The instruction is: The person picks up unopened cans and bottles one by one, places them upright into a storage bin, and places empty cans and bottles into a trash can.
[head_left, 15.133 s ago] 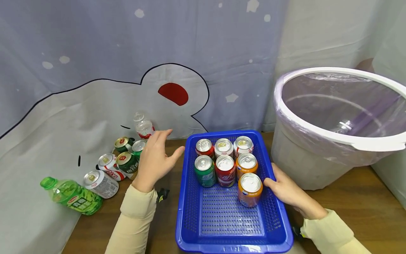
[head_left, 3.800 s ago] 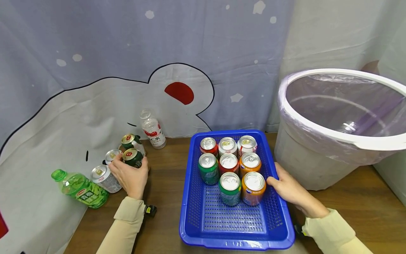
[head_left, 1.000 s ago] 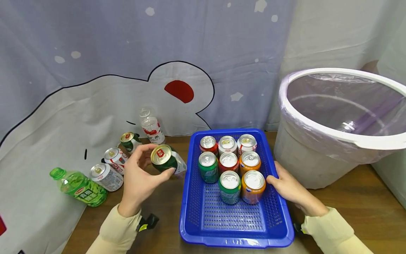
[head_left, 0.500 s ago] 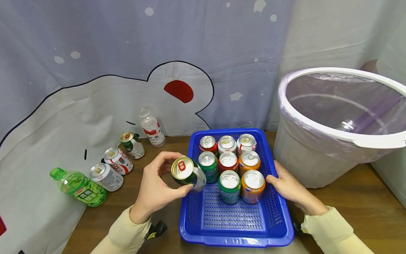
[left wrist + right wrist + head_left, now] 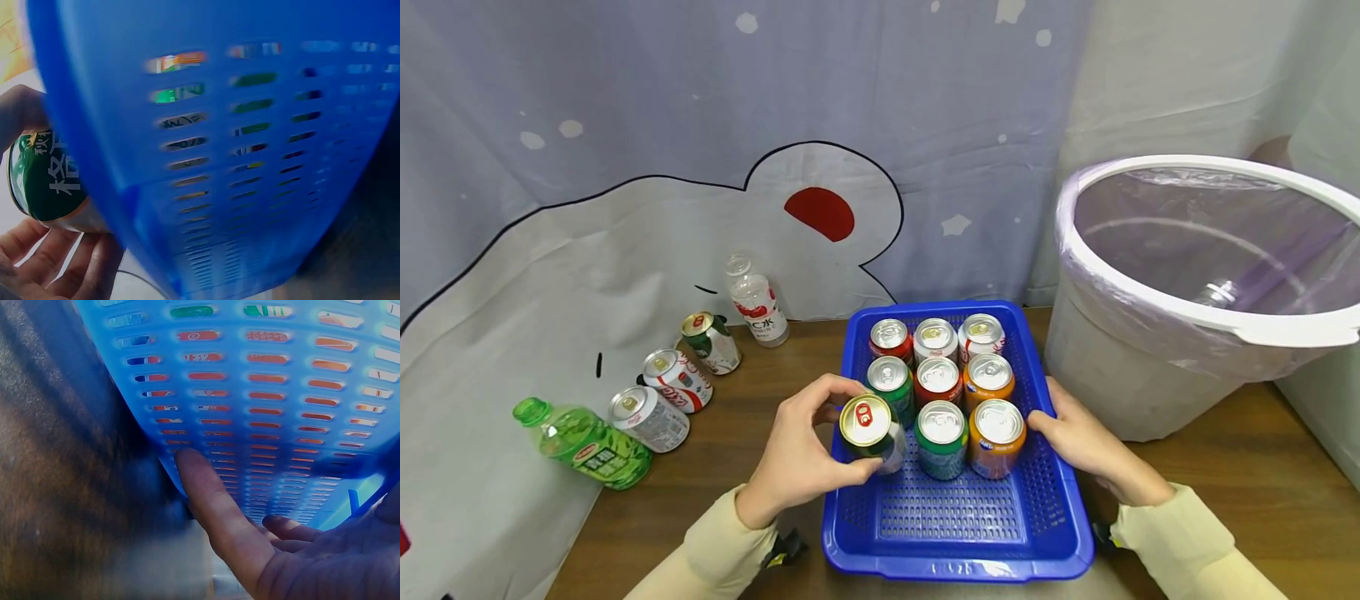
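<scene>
In the head view my left hand (image 5: 805, 446) grips a dark green drink can (image 5: 867, 422) with a gold lid and red tab, thumb and fingers on opposite sides. The can overlaps the left rim of the blue plastic basket (image 5: 955, 569), left of a green can (image 5: 942, 440). The left wrist view shows white lettering on the held can (image 5: 53, 175) behind the basket wall. My right hand (image 5: 1086, 442) holds the basket's right rim, thumb over it. Its fingers (image 5: 215, 506) lie along the perforated outer wall in the right wrist view. Several upright cans, including an orange can (image 5: 997, 437), stand in rows inside.
Left on the wooden table (image 5: 625, 533) lie a green bottle (image 5: 591, 446), a silver can (image 5: 650, 419), a white-and-red can (image 5: 677, 381) and a dark green can (image 5: 711, 342). A clear bottle (image 5: 758, 304) stands by the curtain. A lined bin (image 5: 1120, 358) is right of the basket.
Over the last second my left hand has carried the dark green can rightward from the table to over the basket's left side. Earlier, another green can joined the front row. The right hand stays put.
</scene>
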Demonstrator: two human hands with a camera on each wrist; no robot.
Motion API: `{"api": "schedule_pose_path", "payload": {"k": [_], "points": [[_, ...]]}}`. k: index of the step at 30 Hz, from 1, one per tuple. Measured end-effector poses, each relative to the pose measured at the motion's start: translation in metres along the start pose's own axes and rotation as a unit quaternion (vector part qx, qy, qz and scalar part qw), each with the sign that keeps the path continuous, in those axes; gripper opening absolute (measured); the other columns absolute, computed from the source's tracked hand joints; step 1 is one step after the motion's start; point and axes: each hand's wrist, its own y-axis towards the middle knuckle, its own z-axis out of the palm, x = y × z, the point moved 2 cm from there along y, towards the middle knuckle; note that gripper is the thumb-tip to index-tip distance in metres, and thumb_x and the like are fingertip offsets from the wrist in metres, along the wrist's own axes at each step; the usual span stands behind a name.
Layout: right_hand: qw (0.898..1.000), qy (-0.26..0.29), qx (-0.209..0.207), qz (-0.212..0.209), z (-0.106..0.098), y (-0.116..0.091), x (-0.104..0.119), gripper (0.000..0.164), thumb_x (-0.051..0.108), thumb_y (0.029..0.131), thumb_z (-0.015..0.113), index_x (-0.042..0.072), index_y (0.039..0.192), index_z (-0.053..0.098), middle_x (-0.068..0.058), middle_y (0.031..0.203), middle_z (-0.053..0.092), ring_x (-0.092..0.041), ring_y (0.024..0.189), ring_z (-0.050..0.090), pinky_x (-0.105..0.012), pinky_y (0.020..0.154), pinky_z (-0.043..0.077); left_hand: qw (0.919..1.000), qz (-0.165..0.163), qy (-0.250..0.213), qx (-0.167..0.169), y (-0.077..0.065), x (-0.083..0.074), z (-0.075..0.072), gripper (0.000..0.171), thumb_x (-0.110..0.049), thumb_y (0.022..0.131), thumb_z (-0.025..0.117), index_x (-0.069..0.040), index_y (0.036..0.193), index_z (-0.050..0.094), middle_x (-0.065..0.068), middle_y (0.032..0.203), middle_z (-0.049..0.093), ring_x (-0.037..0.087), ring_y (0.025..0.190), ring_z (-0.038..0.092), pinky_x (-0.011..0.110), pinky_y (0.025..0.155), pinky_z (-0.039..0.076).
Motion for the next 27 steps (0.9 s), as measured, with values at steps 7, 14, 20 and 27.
{"api": "schedule_pose_path", "payload": {"k": [7, 14, 20, 27], "points": [[1.0, -0.009, -0.003, -0.002, 0.0, 0.0, 0.0, 0.051, -0.002, 0.095, 0.048, -0.01, 0.143, 0.033, -0.037, 0.128, 0.057, -0.034, 0.095, 0.071, -0.047, 0.074, 0.063, 0.9992, 0.009, 0.035, 0.014, 0.001, 0.011, 0.01, 0.071, -0.022, 0.056, 0.101, -0.026, 0.118, 0.066, -0.011, 0.114, 0.072, 0.01, 0.095, 0.068, 0.028, 0.081, 0.057], [1.0, -0.005, -0.001, -0.001, 0.0, 0.0, 0.0, 0.052, -0.003, 0.094, 0.047, -0.011, 0.143, 0.032, -0.038, 0.128, 0.057, -0.034, 0.095, 0.071, -0.047, 0.075, 0.063, 0.9972, 0.012, 0.071, 0.019, 0.002, 0.023, 0.016, 0.071, -0.027, 0.055, 0.101, -0.026, 0.117, 0.066, -0.012, 0.112, 0.071, 0.008, 0.096, 0.065, 0.028, 0.081, 0.053], [1.0, -0.008, -0.002, -0.004, 0.0, 0.0, 0.0, 0.051, -0.003, 0.094, 0.048, -0.011, 0.143, 0.033, -0.037, 0.127, 0.058, -0.033, 0.095, 0.071, -0.046, 0.075, 0.063, 0.9918, 0.007, 0.126, 0.018, 0.001, 0.029, 0.022, 0.07, -0.032, 0.054, 0.102, -0.027, 0.115, 0.067, -0.016, 0.11, 0.072, 0.007, 0.099, 0.065, 0.034, 0.087, 0.051], [1.0, -0.006, -0.002, -0.002, 0.0, 0.0, 0.0, 0.052, -0.002, 0.094, 0.048, -0.01, 0.144, 0.033, -0.037, 0.128, 0.057, -0.033, 0.095, 0.071, -0.046, 0.075, 0.063, 0.986, 0.001, 0.167, 0.008, 0.002, 0.027, 0.026, 0.069, -0.037, 0.051, 0.102, -0.027, 0.111, 0.069, -0.017, 0.106, 0.073, 0.011, 0.105, 0.066, 0.042, 0.093, 0.051]]}}
